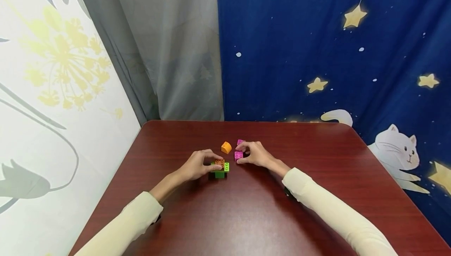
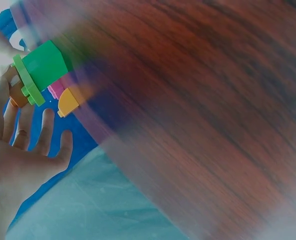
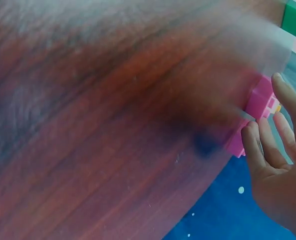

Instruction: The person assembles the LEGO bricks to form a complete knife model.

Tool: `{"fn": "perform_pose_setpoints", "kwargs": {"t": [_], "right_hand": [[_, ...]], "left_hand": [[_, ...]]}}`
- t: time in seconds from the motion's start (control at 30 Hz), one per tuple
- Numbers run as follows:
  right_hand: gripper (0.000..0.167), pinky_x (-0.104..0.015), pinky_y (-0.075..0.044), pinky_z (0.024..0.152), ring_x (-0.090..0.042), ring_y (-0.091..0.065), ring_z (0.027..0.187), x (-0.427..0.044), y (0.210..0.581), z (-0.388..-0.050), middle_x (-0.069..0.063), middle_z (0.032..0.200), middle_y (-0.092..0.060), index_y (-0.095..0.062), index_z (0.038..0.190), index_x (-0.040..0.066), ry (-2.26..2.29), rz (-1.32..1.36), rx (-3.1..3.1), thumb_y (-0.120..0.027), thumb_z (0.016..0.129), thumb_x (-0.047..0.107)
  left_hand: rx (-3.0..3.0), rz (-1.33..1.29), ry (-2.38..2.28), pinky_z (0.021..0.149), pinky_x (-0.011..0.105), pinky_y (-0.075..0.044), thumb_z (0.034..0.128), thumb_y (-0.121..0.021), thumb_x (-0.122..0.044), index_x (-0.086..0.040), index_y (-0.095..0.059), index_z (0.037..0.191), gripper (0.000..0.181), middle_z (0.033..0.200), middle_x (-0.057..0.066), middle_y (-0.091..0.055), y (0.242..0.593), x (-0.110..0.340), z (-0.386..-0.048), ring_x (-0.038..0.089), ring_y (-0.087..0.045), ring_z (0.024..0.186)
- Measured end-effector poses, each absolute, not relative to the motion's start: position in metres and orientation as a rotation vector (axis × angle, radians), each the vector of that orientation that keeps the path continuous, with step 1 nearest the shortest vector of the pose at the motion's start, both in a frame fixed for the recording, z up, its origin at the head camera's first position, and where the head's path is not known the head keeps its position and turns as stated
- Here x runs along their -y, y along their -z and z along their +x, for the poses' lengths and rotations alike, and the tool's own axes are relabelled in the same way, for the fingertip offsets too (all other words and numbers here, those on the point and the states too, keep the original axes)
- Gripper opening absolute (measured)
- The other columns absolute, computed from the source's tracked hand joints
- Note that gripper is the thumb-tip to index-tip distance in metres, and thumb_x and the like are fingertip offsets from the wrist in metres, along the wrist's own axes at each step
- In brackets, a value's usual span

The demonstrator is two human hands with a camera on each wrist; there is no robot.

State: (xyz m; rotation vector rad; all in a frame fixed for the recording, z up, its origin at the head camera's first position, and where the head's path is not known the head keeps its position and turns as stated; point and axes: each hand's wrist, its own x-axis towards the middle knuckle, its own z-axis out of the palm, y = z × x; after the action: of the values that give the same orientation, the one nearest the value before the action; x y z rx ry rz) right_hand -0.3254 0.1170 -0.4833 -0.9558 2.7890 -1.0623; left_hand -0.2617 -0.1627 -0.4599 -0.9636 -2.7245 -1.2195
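Observation:
Thumb and fingers of the left hand point(image 1: 195, 166) pinch an orange brick point(image 1: 219, 162) that sits on a lime plate point(image 1: 226, 167), with a green brick point(image 1: 220, 175) beneath. The left wrist view shows this stack from the side, its green brick point(image 2: 45, 65) large and the other fingers of the hand point(image 2: 23, 160) spread. To the right, the right hand point(image 1: 257, 154) has thumb and fingertips around a pink brick point(image 1: 238, 155) on the table. In the right wrist view the thumb is at one end of that pink brick point(image 3: 259, 97), a fingertip at the other.
A yellow-orange curved brick point(image 1: 226, 147) lies behind the stack. Another pink brick point(image 1: 240, 142) is just behind the one at the right hand. The dark red table point(image 1: 225, 217) ends at a grey curtain point(image 1: 176, 52) and a blue starry one point(image 1: 282, 52).

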Motion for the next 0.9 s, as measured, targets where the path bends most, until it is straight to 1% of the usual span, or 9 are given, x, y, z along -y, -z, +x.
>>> {"fn": "perform_pose_setpoints", "kwargs": {"t": [0.1,0.27,0.43,0.53,0.73,0.9], "right_hand": [[0.044,-0.036,-0.06,0.085,-0.027,-0.072,0.098,-0.1153,0.4871,-0.3238,-0.012,0.108,-0.075,-0.074,0.116,0.004,1.059,-0.942,-2.768,-0.093,0.079,0.019],[0.037,-0.032,-0.06,0.082,-0.024,-0.072,0.095,-0.1122,0.4909,-0.3231,-0.01,0.104,-0.074,-0.073,0.109,0.006,1.086,-0.917,-2.761,-0.093,0.079,0.013],[0.034,-0.034,-0.061,0.082,-0.025,-0.072,0.093,-0.1102,0.4885,-0.3225,-0.01,0.101,-0.075,-0.073,0.107,0.005,1.099,-0.914,-2.768,-0.092,0.08,0.01],[0.034,-0.036,-0.06,0.085,-0.024,-0.072,0.093,-0.1105,0.4878,-0.3203,-0.009,0.1,-0.075,-0.073,0.107,0.006,1.103,-0.915,-2.776,-0.092,0.079,0.011],[0.033,-0.039,-0.059,0.089,-0.024,-0.071,0.096,-0.1106,0.4892,-0.3182,-0.007,0.1,-0.074,-0.074,0.107,0.008,1.129,-0.902,-2.774,-0.092,0.08,0.012],[0.033,-0.038,-0.059,0.088,-0.025,-0.072,0.098,-0.1109,0.4884,-0.3166,-0.009,0.102,-0.075,-0.074,0.108,0.007,1.185,-0.911,-2.747,-0.091,0.081,0.01]], "left_hand": [[2.739,-0.961,1.223,0.082,0.052,-0.054,0.092,-0.082,-0.022,-0.013,-0.079,0.118,0.028,0.098,-0.003,-0.071,0.4596,0.1624,-0.2606,0.025,-0.064,0.089],[2.746,-0.953,1.221,0.083,0.051,-0.054,0.0922,-0.082,-0.024,-0.014,-0.079,0.118,0.028,0.098,-0.005,-0.071,0.46,0.162,-0.2604,0.024,-0.063,0.089],[2.74,-0.948,1.239,0.086,0.051,-0.054,0.0918,-0.082,-0.023,-0.015,-0.079,0.118,0.028,0.099,-0.006,-0.071,0.4581,0.1636,-0.2615,0.023,-0.064,0.091],[2.737,-0.947,1.252,0.089,0.051,-0.054,0.0918,-0.082,-0.024,-0.015,-0.079,0.118,0.028,0.099,-0.006,-0.071,0.4575,0.1636,-0.2612,0.023,-0.065,0.093],[2.743,-0.938,1.258,0.089,0.05,-0.054,0.092,-0.082,-0.025,-0.015,-0.079,0.119,0.029,0.1,-0.007,-0.071,0.4576,0.164,-0.2608,0.018,-0.063,0.092],[2.737,-0.963,1.262,0.086,0.052,-0.054,0.0914,-0.082,-0.026,-0.014,-0.078,0.119,0.03,0.099,-0.005,-0.071,0.457,0.1648,-0.2613,0.021,-0.064,0.091]]}}
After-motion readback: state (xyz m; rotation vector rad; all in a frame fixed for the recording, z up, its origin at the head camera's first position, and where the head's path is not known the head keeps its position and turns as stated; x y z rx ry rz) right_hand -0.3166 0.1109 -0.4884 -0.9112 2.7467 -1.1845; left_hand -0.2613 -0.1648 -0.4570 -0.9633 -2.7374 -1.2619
